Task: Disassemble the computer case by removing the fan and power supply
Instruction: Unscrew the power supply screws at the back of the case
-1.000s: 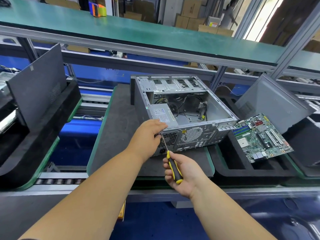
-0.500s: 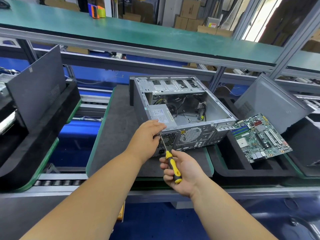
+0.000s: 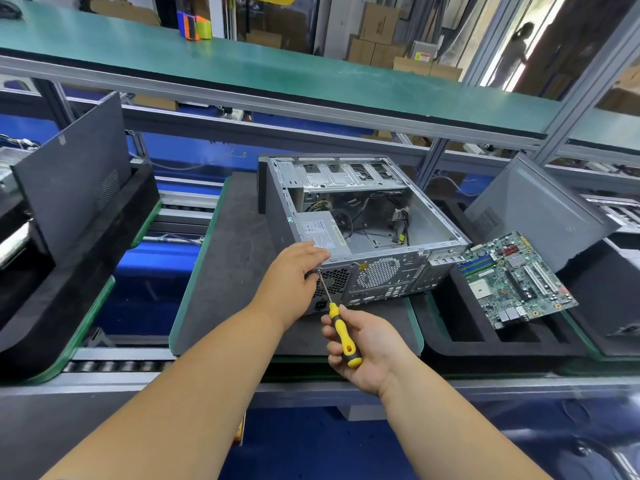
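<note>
An open grey computer case (image 3: pixel 429 220) lies on its side on a dark pallet (image 3: pixel 228 258), rear panel facing me. The power supply (image 3: pixel 317 232) sits in its near left corner, label up, with loose cables (image 3: pixel 398 220) behind it. My left hand (image 3: pixel 294 278) grips the case's near left top corner by the power supply grille. My right hand (image 3: pixel 367 348) holds a yellow-and-black screwdriver (image 3: pixel 343 337); its tip touches the rear panel just under my left fingers. No fan is plainly visible behind the round grille (image 3: pixel 377 271).
A green motherboard (image 3: pixel 516 278) rests in a black foam tray (image 3: pixel 460 327) to the right. A grey side panel (image 3: pixel 533 209) leans at the far right. A dark panel (image 3: pixel 76 171) stands in foam on the left. A green shelf (image 3: pixel 277 74) runs overhead.
The screwdriver handle has turned slightly in my right hand while its tip stays at the same spot on the rear panel. My left hand keeps its hold on the case corner.
</note>
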Tool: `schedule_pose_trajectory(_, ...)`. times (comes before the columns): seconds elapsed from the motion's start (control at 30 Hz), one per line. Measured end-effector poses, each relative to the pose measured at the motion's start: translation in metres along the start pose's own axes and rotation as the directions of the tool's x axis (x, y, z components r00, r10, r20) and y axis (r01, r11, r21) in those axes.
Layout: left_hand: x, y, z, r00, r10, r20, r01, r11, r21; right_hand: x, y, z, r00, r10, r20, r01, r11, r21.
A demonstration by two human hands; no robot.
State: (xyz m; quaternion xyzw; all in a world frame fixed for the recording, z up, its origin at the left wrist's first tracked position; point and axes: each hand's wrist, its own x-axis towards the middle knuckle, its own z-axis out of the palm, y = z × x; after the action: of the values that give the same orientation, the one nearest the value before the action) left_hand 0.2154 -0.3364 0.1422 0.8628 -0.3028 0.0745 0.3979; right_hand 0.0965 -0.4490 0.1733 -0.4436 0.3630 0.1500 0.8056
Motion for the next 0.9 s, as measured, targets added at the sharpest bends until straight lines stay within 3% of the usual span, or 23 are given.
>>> schedule_pose_trajectory(0.27,-0.0006,-0.0008,0.0020,1.000,-0.010,-0.013,0.009,1.000,-0.018,-0.0021,0.0037,0.0005,0.995,-0.057,-0.077,0.053,0.998,-0.045)
schedule_pose_trajectory(0.67,0.0015,-0.0018,0.0018,1.000,0.017,-0.012,-0.017,1.000,-0.015,0.0005,0.0053,0.0068,0.999,-0.040,-0.007,0.041,0.996,0.074)
schedule_pose_trajectory(0.9,0.0002,-0.0010,0.0019,1.000,0.012,-0.019,-0.012,1.000,-0.015,0.0000,0.0040,0.0026,0.997,-0.060,-0.051,0.058,0.998,-0.037)
